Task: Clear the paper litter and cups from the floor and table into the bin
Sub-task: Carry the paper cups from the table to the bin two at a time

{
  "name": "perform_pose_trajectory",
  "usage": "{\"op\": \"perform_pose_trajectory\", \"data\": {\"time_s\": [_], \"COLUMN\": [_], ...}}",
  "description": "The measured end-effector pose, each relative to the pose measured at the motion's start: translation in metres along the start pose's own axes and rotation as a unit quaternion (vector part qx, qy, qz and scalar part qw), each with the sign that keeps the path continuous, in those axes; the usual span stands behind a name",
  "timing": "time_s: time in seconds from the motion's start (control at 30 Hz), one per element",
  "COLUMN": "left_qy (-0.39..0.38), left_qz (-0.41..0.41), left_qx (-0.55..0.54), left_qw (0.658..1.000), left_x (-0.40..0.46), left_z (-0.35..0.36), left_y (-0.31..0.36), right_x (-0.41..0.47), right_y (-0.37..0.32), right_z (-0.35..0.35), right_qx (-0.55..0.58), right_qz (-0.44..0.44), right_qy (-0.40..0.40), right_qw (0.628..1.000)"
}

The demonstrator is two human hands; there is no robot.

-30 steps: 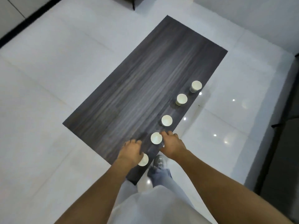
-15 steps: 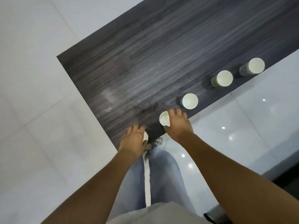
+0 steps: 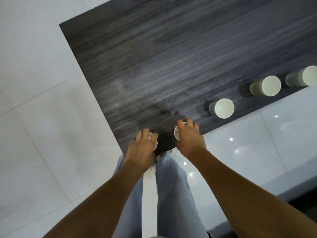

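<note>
Now, from the head camera, both arms reach down to the near corner of the dark wood-grain table (image 3: 171, 57). The left hand (image 3: 143, 148) curls over a white paper cup (image 3: 153, 140) right at the table's corner, fingers wrapped round it, only a sliver of rim showing. The right hand (image 3: 189, 136) grips a second cup (image 3: 177, 133) just beside it, thumb and fingers closed around its wall, the mouth tipped toward the left. Three more cups stand along the table's right edge: the nearest (image 3: 222, 108), a middle one (image 3: 265, 85) and the farthest (image 3: 303, 78) cut by the frame. Pale glossy floor (image 3: 42, 126) surrounds the table, with light spots on the right. Blue jeans (image 3: 171, 194) show between the forearms.
</note>
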State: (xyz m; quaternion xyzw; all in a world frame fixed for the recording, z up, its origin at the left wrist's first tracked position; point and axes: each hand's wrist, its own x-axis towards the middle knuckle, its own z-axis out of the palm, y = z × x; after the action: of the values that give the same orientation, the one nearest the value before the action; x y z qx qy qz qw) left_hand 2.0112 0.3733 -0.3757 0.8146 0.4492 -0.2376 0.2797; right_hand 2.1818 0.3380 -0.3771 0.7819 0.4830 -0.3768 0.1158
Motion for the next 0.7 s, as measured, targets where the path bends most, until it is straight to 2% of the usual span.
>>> {"op": "perform_pose_trajectory", "data": {"time_s": [0.2, 0.37, 0.53, 0.7], "left_qy": [0.008, 0.031, 0.053, 0.109], "left_qz": [-0.035, -0.044, -0.061, -0.140], "left_qx": [-0.006, -0.029, -0.021, -0.068], "left_qw": [0.999, 0.998, 0.996, 0.982], "left_x": [-0.033, -0.075, -0.128, -0.188], "left_z": [-0.068, -0.142, -0.219, -0.291], "left_y": [-0.060, -0.154, -0.284, -0.410], "right_x": [-0.029, -0.045, -0.053, -0.060], "right_y": [-0.089, -0.208, -0.361, -0.519], "right_z": [-0.048, -0.084, -0.106, -0.129], "right_qx": [-0.007, -0.013, -0.008, -0.010], "right_qz": [-0.028, -0.061, -0.081, -0.187], "right_qy": [-0.010, 0.004, 0.018, 0.028], "right_qw": [1.000, 0.998, 0.997, 0.982]}}
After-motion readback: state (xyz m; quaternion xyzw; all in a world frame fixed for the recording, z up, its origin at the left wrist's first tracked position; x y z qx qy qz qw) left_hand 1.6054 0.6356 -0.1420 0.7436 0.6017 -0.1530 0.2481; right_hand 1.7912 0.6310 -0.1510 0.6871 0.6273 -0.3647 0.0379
